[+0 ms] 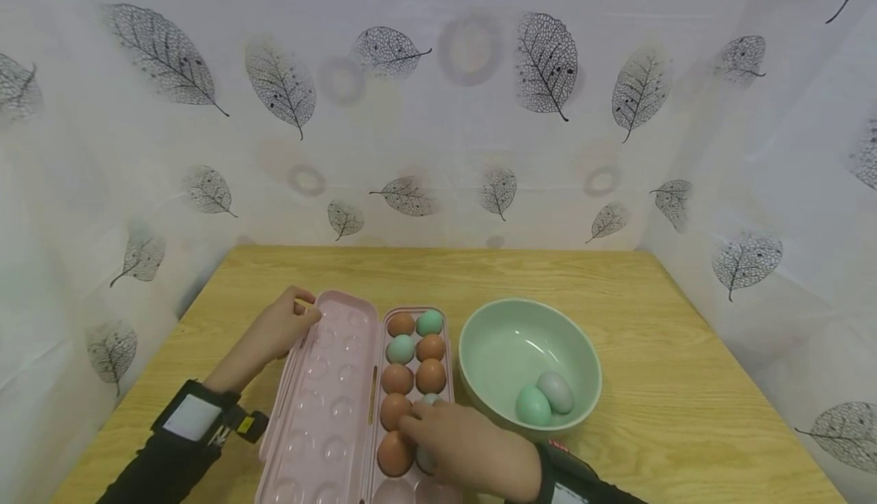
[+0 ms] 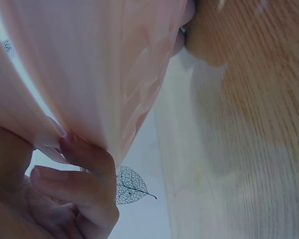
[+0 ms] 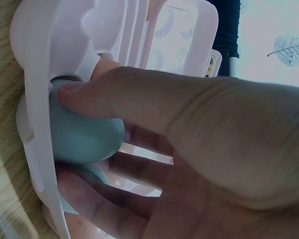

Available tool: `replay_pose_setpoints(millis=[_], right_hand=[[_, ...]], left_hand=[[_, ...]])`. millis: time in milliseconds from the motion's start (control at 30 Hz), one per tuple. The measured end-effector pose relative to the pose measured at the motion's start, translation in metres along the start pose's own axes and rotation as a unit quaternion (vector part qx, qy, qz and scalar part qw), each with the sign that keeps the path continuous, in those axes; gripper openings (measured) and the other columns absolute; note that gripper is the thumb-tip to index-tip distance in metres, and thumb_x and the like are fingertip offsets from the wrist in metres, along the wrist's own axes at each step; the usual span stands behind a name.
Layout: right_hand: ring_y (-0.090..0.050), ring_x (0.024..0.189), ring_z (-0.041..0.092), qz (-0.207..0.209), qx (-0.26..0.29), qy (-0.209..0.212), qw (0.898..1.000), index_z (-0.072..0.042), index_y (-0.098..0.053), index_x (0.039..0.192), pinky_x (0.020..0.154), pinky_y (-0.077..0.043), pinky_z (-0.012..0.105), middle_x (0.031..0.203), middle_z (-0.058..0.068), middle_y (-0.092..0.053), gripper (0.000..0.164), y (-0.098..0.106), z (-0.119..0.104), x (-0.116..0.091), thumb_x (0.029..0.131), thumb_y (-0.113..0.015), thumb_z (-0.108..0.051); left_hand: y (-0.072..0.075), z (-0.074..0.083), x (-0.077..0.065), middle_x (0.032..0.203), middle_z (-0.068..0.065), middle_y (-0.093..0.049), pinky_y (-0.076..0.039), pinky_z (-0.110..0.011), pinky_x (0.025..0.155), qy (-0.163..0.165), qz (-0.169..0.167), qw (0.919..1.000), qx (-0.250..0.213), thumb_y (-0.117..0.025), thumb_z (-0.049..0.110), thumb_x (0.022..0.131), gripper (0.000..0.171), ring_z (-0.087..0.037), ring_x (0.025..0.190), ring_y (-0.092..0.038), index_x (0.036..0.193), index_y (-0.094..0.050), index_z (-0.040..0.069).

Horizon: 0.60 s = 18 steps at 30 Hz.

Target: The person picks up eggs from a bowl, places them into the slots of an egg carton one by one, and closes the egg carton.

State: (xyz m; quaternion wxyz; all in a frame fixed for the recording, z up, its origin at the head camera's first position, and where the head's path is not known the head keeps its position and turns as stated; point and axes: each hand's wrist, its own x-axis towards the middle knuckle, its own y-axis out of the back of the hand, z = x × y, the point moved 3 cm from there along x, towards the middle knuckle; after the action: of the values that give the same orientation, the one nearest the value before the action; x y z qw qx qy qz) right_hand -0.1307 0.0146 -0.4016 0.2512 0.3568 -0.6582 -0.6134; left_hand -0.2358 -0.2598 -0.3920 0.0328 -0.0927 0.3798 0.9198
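Observation:
A pink egg carton (image 1: 448,329) lies open, its lid (image 1: 322,413) folded out to the left. My left hand (image 1: 284,325) grips the lid's outer edge near its far corner; in the left wrist view the fingers (image 2: 92,181) curl at that edge. Over the near part of the egg tray, my right hand (image 1: 466,443) holds a pale blue-green egg (image 3: 84,129) between thumb and fingers, with the egg seated in a cup. Brown eggs (image 1: 395,454) and green eggs (image 1: 429,323) fill several other cups; the hand partly hides neighbouring ones.
Right of the carton stands a light green bowl (image 1: 479,336) holding a green egg (image 1: 533,406) and a greyish egg (image 1: 556,392). Both rest on a wooden table (image 1: 671,367). Leaf-printed sheeting (image 1: 438,131) encloses the back and sides.

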Motion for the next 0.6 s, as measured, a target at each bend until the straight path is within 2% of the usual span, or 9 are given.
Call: replay_pose_setpoints(millis=[300, 600], right_hand=[[-0.046, 0.079, 0.0, -0.006, 0.03, -0.006, 1.0, -0.027, -0.063, 0.098, 0.064, -0.04, 0.012, 0.097, -0.014, -0.055, 0.026, -0.0005, 0.0007, 0.0003, 0.081, -0.081, -0.019], [-0.045, 0.076, 0.0, 0.007, 0.019, -0.006, 1.0, -0.026, -0.062, 0.097, 0.063, -0.038, 0.012, 0.093, -0.013, -0.053, 0.024, -0.0015, 0.0002, -0.0016, 0.081, -0.078, -0.02]], left_hand=[[0.0014, 0.001, -0.0006, 0.126, -0.031, -0.056, -0.045, -0.025, 0.05, -0.005, 0.002, 1.0, 0.0, -0.049, 0.025, 0.099, 0.054, -0.016, 0.066, -0.055, 0.143, -0.038, -0.004], [-0.0006, -0.0009, 0.001, 0.127, -0.031, -0.056, -0.044, -0.024, 0.05, 0.0, 0.006, 1.0, -0.005, -0.049, 0.025, 0.097, 0.055, -0.016, 0.066, -0.055, 0.143, -0.038, -0.003]])
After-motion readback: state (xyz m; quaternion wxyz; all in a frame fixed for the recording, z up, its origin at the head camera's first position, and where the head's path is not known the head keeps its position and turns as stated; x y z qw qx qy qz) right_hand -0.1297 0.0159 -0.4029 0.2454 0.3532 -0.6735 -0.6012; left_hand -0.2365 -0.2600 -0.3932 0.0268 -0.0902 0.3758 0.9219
